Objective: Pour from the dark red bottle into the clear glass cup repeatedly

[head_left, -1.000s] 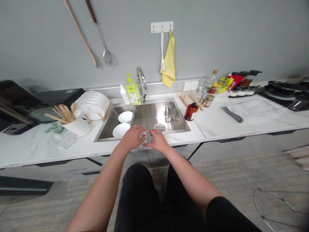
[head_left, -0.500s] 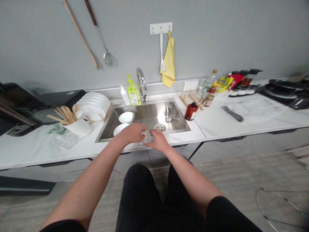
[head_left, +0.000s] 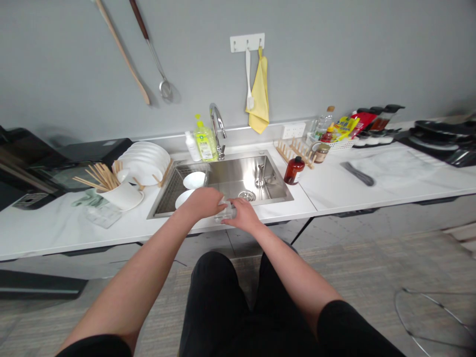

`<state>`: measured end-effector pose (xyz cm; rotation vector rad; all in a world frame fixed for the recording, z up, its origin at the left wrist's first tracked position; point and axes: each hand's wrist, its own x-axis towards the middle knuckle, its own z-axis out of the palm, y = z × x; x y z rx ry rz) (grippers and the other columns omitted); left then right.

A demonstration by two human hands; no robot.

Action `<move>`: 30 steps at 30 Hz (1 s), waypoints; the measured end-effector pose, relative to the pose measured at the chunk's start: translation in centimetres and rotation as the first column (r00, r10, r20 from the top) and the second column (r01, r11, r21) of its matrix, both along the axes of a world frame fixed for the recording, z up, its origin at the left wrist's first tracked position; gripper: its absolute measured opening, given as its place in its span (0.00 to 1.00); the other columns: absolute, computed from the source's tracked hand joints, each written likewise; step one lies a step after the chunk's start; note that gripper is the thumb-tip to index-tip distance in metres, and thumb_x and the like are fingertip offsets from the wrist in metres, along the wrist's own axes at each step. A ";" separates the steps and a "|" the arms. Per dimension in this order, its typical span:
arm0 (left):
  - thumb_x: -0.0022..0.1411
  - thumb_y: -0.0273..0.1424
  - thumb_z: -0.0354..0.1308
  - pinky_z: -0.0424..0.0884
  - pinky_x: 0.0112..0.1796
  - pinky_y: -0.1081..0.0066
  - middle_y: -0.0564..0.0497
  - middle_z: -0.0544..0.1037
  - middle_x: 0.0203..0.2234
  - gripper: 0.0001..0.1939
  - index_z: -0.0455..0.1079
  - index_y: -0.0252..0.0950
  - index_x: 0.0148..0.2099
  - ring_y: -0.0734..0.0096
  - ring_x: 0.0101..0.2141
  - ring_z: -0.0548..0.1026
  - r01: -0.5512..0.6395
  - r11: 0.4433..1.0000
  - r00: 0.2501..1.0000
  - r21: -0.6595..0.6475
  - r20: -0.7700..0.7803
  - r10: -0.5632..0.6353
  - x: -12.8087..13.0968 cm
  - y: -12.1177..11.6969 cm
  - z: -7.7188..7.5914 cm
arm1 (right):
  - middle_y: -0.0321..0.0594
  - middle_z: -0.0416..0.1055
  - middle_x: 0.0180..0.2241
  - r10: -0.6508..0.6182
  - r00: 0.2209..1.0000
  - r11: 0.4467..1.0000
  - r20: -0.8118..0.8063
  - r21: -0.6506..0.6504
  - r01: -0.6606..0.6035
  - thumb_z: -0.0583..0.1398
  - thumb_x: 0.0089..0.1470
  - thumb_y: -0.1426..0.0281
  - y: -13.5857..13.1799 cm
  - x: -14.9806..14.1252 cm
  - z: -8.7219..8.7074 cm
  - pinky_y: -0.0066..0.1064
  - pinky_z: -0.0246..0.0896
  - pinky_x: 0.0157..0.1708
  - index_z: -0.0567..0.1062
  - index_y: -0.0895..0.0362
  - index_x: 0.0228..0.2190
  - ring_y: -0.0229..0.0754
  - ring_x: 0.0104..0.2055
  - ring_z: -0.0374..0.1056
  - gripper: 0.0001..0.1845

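Observation:
Both my hands meet over the front edge of the steel sink (head_left: 275, 193). My left hand (head_left: 203, 203) and my right hand (head_left: 243, 215) are closed around a small clear glass (head_left: 226, 212) held between them. The glass is mostly hidden by my fingers. Two white bowls (head_left: 194, 179) lie in the sink's left part, just behind my left hand. The drain (head_left: 246, 196) is just beyond my right hand.
A faucet (head_left: 216, 124) and a green soap bottle (head_left: 204, 140) stand behind the sink. Stacked white plates (head_left: 143, 159) and a white holder of chopsticks (head_left: 121, 194) sit to the left. A brown bottle (head_left: 293, 170), a wooden rack (head_left: 295, 150) and a condiment basket (head_left: 340, 139) are to the right.
My hands have stayed together on the glass at the sink's front edge. My left elbow has swung outward and the view has shifted slightly.

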<state>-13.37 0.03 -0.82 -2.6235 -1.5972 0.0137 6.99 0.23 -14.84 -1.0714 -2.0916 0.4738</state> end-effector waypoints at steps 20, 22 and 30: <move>0.63 0.37 0.69 0.75 0.45 0.56 0.39 0.87 0.37 0.06 0.84 0.41 0.39 0.44 0.41 0.85 0.041 0.996 0.998 -0.083 0.052 -0.037 0.5 0.0 0.2 | 0.52 0.82 0.55 0.001 1.000 1.000 0.000 0.010 -0.001 0.84 0.46 0.50 0.1 0.1 -0.1 0.51 0.70 0.63 0.80 0.55 0.60 0.62 0.60 0.77 0.46; 0.69 0.48 0.66 0.75 0.45 0.56 0.37 0.86 0.35 0.18 0.83 0.40 0.37 0.42 0.41 0.85 -0.008 0.999 1.000 -0.046 -0.005 0.007 0.5 0.0 0.2 | 0.52 0.82 0.55 -0.008 1.000 1.000 0.002 0.010 0.008 0.84 0.46 0.50 0.0 0.1 -0.1 0.51 0.70 0.63 0.80 0.55 0.59 0.62 0.60 0.77 0.45; 0.64 0.35 0.67 0.74 0.43 0.59 0.41 0.89 0.42 0.09 0.84 0.42 0.45 0.45 0.44 0.86 0.095 0.992 0.995 -0.084 -0.004 -0.096 0.4 -0.2 0.7 | 0.52 0.83 0.55 0.015 1.000 1.000 -0.009 -0.011 -0.015 0.84 0.46 0.51 0.0 0.1 0.1 0.51 0.70 0.64 0.80 0.55 0.60 0.61 0.59 0.78 0.46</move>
